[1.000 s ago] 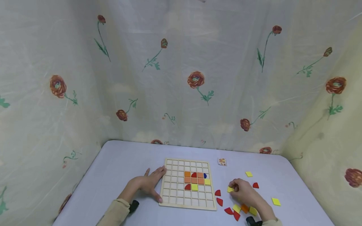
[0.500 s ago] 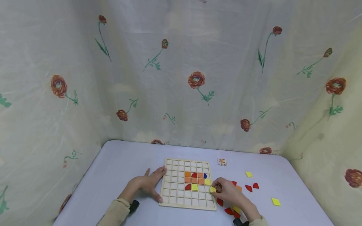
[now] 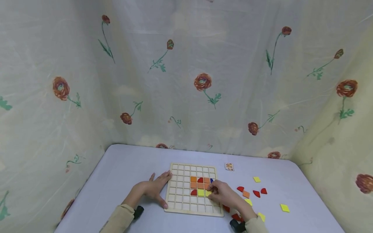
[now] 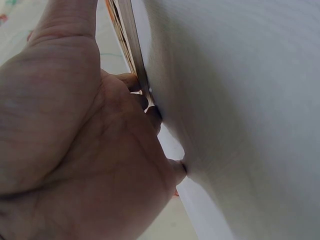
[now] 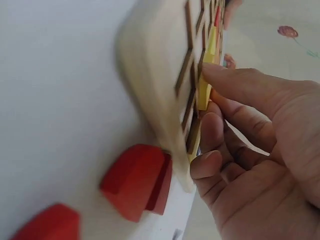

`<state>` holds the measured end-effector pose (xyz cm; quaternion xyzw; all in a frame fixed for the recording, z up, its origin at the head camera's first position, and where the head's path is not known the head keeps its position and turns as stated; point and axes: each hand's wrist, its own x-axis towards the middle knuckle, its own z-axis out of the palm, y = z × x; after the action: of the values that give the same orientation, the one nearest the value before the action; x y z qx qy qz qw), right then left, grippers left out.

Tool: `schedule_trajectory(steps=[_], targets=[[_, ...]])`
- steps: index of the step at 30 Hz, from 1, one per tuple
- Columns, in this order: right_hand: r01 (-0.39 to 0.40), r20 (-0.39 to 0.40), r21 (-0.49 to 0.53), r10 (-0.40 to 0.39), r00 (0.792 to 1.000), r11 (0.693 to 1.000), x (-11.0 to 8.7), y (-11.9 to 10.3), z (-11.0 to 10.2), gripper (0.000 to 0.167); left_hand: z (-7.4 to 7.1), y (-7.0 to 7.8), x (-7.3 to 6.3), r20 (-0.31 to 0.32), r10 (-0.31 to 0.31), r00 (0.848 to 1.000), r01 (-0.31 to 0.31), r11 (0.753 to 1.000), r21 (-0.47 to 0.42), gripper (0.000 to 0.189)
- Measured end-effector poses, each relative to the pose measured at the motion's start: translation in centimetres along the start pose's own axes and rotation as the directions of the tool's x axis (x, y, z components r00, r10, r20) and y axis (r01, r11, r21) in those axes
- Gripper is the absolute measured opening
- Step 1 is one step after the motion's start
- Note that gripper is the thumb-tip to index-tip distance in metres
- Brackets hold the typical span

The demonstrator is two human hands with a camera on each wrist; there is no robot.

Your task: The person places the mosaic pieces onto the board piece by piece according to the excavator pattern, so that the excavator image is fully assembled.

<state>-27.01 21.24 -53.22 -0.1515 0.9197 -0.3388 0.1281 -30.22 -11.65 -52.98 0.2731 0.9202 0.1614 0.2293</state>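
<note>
A wooden grid board (image 3: 192, 213) lies on the white table with orange, red, yellow and blue tiles in some of its cells. My right hand (image 3: 223, 194) is over the board's right part and pinches a yellow square tile (image 3: 208, 193) between thumb and finger. That tile sits at a cell just right of another yellow square (image 3: 200, 192). In the right wrist view the pinched yellow tile (image 5: 203, 92) touches the grid, slightly tilted. My left hand (image 3: 154, 189) rests spread at the board's left side, fingertips and thumb against the edge. The blue piece is partly hidden.
Loose red quarter-circle tiles (image 3: 256, 194), an orange square (image 3: 246, 194) and several yellow squares (image 3: 285, 207) lie right of the board. A small printed card (image 3: 229, 166) lies behind them. A flowered curtain (image 3: 186, 129) stands behind the table.
My right hand has carried the yellow square leftward from among the loose tiles to the cell beside the other yellow square. My left hand has stayed at the board's edge.
</note>
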Motion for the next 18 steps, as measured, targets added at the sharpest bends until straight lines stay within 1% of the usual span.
schedule_trajectory(steps=[4,9,18], targets=[[0.022,0.026,0.016,-0.022,0.999,1.000,0.52,0.09,-0.24,0.016,-0.11,-0.04,-0.02,-0.003,0.007,1.000,-0.007,1.000,0.003,0.123],[0.045,0.035,0.012,-0.046,0.998,0.999,0.78,0.06,-0.16,0.016,-0.22,-0.06,-0.03,-0.002,0.011,1.000,-0.011,1.000,0.005,0.124],[0.056,0.038,-0.042,-0.055,0.998,0.998,0.68,-0.23,-0.26,0.017,0.04,-0.06,0.18,0.010,-0.008,1.000,0.008,1.000,0.002,0.124]])
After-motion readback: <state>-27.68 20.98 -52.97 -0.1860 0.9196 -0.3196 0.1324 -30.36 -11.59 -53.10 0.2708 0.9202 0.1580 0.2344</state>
